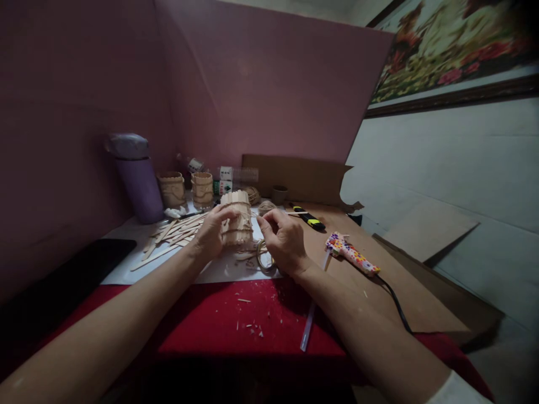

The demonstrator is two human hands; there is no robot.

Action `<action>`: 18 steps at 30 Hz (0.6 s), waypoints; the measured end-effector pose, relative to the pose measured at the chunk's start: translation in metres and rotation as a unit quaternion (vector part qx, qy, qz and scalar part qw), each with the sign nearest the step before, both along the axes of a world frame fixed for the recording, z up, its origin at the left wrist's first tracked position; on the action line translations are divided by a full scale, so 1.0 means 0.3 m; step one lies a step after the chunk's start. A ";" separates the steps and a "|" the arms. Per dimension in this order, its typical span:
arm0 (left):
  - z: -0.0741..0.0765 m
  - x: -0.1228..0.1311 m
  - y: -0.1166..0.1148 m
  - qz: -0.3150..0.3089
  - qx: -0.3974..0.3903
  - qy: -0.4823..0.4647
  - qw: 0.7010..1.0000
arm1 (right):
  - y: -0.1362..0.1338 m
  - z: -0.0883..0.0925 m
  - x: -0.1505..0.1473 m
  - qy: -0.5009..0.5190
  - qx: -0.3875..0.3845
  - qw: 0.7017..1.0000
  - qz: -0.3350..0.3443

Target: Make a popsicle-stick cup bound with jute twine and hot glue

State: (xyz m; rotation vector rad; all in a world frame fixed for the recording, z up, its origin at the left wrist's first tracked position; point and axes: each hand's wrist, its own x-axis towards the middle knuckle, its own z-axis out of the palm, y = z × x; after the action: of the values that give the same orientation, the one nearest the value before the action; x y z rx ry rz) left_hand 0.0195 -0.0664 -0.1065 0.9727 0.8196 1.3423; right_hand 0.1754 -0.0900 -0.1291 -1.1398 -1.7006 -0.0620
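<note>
Work on the cup seemed in hand, steadiness probably being needed next; it was held in the half-curled left hand, just left of the right hand, whose fingertips were drawn close, though whether anything was pinched could not be told; sticks were strewn left of the grip

The slatted cup looks like pale, matt wood, banded with rough, fibrous twine; the loose sticks are smooth, bare wood. The cloth looks matt, the cardboard dull and smooth, the translucent rod glossy like plastic, the flowered glue gun smooth.
</note>
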 end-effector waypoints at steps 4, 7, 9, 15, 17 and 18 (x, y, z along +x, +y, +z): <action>0.010 -0.014 0.014 0.053 0.016 -0.001 0.998 | 0.009 -0.007 0.002 0.044 -0.053 0.997 0.037; 0.011 -0.024 0.021 0.085 0.041 0.024 0.995 | 0.016 -0.002 0.008 0.056 -0.068 0.995 0.047; 0.010 -0.026 0.018 0.088 0.049 0.037 0.994 | 0.025 -0.001 0.011 0.061 -0.046 0.996 0.053; 0.011 -0.018 0.007 0.079 0.064 0.043 0.994 | 0.068 -0.045 -0.004 0.120 -0.142 0.973 0.138; 0.006 -0.020 0.016 0.092 0.070 0.046 0.992 | 0.075 -0.059 -0.008 0.120 -0.194 0.962 0.151; 0.003 -0.023 0.022 0.096 0.072 0.044 0.992 | 0.076 -0.060 -0.009 0.115 -0.206 0.959 0.156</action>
State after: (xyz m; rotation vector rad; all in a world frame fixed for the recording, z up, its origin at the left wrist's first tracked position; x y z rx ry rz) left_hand 0.0127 -0.0600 -0.1054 1.0952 0.9107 1.5494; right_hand 0.1728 -0.0672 -0.1470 -1.1086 -1.7019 0.6253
